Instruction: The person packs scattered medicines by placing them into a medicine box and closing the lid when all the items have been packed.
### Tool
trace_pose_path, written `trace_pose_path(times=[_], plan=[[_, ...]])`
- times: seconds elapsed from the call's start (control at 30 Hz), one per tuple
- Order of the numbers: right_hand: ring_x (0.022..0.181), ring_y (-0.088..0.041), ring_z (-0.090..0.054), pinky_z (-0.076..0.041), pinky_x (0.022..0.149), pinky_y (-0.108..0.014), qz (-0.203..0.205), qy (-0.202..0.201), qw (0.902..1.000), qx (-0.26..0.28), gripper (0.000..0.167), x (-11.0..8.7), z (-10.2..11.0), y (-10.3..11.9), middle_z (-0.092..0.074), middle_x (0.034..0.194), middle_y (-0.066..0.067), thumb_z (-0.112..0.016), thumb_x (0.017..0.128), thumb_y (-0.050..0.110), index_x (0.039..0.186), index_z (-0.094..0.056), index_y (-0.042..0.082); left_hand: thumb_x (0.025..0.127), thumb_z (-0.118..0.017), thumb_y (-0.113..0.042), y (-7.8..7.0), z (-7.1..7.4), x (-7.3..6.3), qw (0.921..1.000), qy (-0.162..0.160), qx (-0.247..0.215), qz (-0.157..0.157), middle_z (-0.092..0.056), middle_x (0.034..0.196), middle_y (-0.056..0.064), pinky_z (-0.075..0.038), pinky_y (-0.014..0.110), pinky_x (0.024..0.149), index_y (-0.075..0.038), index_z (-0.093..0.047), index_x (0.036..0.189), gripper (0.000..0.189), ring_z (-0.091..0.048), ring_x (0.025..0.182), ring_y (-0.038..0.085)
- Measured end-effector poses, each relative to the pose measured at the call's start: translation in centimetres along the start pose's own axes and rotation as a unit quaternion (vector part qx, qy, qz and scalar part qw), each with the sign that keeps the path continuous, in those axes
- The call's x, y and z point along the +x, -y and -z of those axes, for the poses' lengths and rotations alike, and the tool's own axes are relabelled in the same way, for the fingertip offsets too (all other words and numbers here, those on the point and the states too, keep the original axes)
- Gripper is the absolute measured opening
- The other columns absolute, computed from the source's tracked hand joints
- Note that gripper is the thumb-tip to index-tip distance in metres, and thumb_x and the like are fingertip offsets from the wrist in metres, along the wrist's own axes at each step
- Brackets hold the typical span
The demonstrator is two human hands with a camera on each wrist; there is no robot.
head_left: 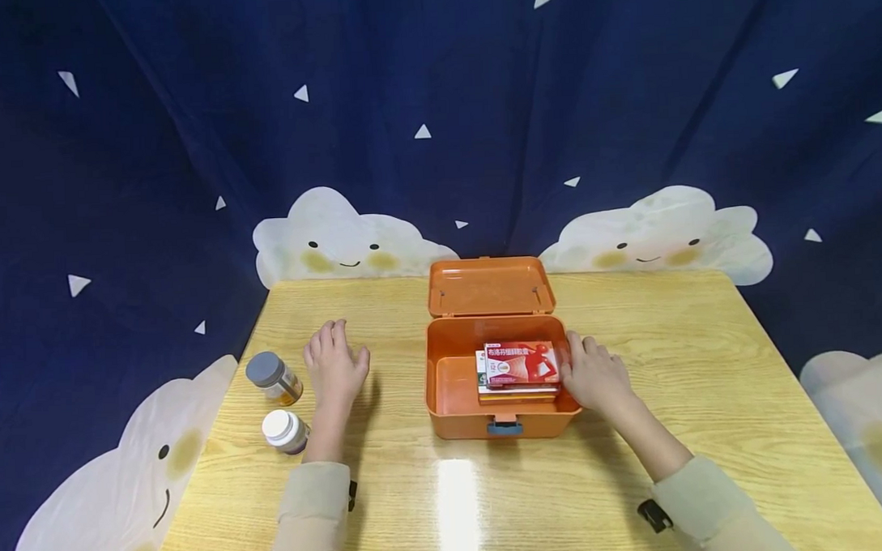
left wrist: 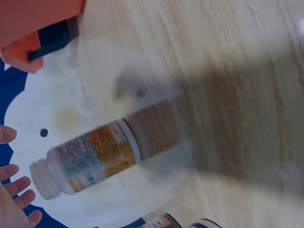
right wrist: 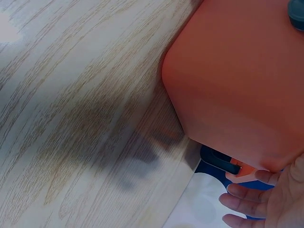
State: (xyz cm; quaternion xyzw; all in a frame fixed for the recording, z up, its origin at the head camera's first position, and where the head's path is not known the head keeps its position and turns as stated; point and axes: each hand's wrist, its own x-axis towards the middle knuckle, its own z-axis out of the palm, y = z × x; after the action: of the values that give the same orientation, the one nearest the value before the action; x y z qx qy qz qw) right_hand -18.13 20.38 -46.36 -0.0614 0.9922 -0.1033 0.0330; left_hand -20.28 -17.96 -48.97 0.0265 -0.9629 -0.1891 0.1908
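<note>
My right hand (head_left: pixel 598 374) holds the right rim of an orange storage box (head_left: pixel 446 426), thumb over the edge; the right wrist view shows its fingers outside the wall. The lid (head_left: pixel 491 286) is swung back. Stacked inside at the right are medicine boxes, a red and white one (head_left: pixel 520 362) on top. My left hand (head_left: pixel 336 368) is over the table at the left, fingers spread. In the left wrist view its fingertips are close to the cap of an upright white pill bottle (left wrist: pixel 97 159) with an orange label; contact is unclear. That bottle cannot be made out in the head view.
Left of my left hand stand a grey-capped bottle (head_left: pixel 275 380) and a white-capped bottle (head_left: pixel 286 432). The box's front has a grey latch (head_left: pixel 505 427). A dark blue curtain (head_left: pixel 376 91) with cloud prints hangs behind the wooden table (head_left: pixel 677 340).
</note>
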Motion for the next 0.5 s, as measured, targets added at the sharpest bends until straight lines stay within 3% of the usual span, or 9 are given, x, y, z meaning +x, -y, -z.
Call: trace_pose_path(times=[0.3, 0.5], plan=[[0.098, -0.045, -0.049, -0.039, 0.076, -0.059, 0.0, -0.004, 1.0, 0.004, 0.048, 0.0, 0.2, 0.1, -0.047, 0.112, -0.027, -0.046, 0.087, 0.02, 0.128, -0.034, -0.002, 0.079, -0.056, -0.024, 1.4, -0.2, 0.1, 0.9992, 0.005, -0.012, 0.039, -0.043, 0.122, 0.02, -0.02, 0.051, 0.099, -0.001, -0.043, 0.124, 0.052, -0.036, 0.114, 0.038], [0.097, -0.044, -0.049, -0.039, 0.076, -0.059, 0.0, -0.002, 1.0, 0.002, 0.048, 0.0, 0.3, 0.2, -0.047, 0.112, -0.027, -0.047, 0.088, 0.02, 0.128, -0.034, -0.002, 0.08, -0.055, -0.027, 2.1, -0.4, -0.1, 0.9982, 0.013, 0.006, 0.059, -0.043, 0.117, 0.02, -0.022, 0.052, 0.097, -0.002, -0.044, 0.123, 0.051, -0.038, 0.108, 0.038]])
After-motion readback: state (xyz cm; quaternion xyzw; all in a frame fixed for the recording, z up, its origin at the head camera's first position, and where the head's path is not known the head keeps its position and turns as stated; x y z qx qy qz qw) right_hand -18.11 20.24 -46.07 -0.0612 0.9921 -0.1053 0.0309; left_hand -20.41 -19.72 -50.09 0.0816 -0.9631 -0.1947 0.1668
